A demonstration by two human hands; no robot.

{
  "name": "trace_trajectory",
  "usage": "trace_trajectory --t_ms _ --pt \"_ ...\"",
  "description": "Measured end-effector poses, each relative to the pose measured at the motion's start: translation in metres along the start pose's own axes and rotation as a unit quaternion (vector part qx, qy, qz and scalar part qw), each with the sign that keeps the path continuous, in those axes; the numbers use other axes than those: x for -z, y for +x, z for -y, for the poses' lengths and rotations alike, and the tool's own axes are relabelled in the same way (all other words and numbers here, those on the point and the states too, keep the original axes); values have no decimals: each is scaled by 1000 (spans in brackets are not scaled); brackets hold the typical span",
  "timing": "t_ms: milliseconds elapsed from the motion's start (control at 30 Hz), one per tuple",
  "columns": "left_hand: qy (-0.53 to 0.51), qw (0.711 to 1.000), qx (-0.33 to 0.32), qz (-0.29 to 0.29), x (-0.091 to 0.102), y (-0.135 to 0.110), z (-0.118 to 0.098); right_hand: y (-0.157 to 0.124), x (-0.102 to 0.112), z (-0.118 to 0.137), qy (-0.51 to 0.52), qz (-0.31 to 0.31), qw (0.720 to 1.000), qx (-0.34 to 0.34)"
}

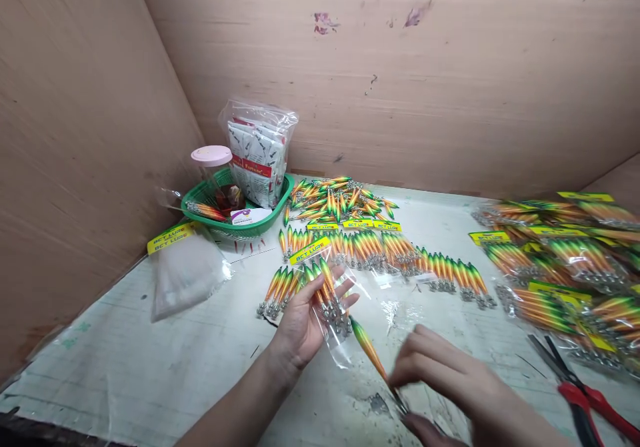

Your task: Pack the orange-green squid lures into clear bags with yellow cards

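Observation:
My left hand (303,327) is closed around a clear plastic bag (337,350) with a yellow header label, and several green-and-orange fishing lures show inside it. To its right, my right hand (440,373), blurred by motion, pinches a single fishing lure (370,347) near its hooked metal end. The lure's green tip points up and left, close to the bag's lower right side. Beyond the hands, rows of loose lures (453,270) lie side by side on the table, with a heap of lures (340,200) behind them.
Filled lure bags (555,307) are piled at the right, near red-handled scissors (575,387) with parted blades. A green basket (275,217) at the back left holds a pink-lidded jar (211,155) and a bag of packets (257,160). Flat unfilled bags (187,273) lie before it. Wooden panels (400,100) enclose the table.

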State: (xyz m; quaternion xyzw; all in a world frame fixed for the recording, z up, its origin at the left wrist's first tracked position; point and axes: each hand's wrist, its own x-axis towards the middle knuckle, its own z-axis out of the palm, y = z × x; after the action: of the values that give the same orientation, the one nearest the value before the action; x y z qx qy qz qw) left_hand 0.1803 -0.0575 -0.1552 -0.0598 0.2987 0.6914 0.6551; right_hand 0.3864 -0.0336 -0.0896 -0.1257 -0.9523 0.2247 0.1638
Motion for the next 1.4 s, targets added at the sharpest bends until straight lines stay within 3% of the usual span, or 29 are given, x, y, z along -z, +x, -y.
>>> trace_trajectory --t_ms 167,367,533,633,700,733,800,867,933,1100,1400 --pt "7 1000 15 -3 0 1 4 27 -44 -14 -191 -163 968 17" --pt "12 1000 15 -2 -1 -3 6 30 -53 -19 -206 -200 958 -6" --pt "16 999 31 8 -1 -4 8 39 -56 -18 -173 -242 955 -5" --pt "13 1000 26 10 -3 -4 7 36 -47 -25 -45 -261 964 -25" --pt "0 1000 15 9 -5 -5 4 31 -42 -37 29 -298 951 -84" --pt "-8 1000 11 8 -5 -5 3 28 -42 -43 41 -294 948 -117" --pt "-17 1000 12 3 -6 -5 1 23 -51 -58 42 -220 962 -157" --pt "-19 1000 14 0 -6 -5 1 21 -69 -68 51 -106 981 -151" --pt "-13 1000 21 5 -4 -5 2 21 -89 -73 57 -58 988 -134" --pt "8 1000 10 9 -2 -3 3 25 -116 -73 41 -73 989 -121" --pt "11 1000 11 -13 -6 -4 0 18 -99 -74 37 -89 988 -124"
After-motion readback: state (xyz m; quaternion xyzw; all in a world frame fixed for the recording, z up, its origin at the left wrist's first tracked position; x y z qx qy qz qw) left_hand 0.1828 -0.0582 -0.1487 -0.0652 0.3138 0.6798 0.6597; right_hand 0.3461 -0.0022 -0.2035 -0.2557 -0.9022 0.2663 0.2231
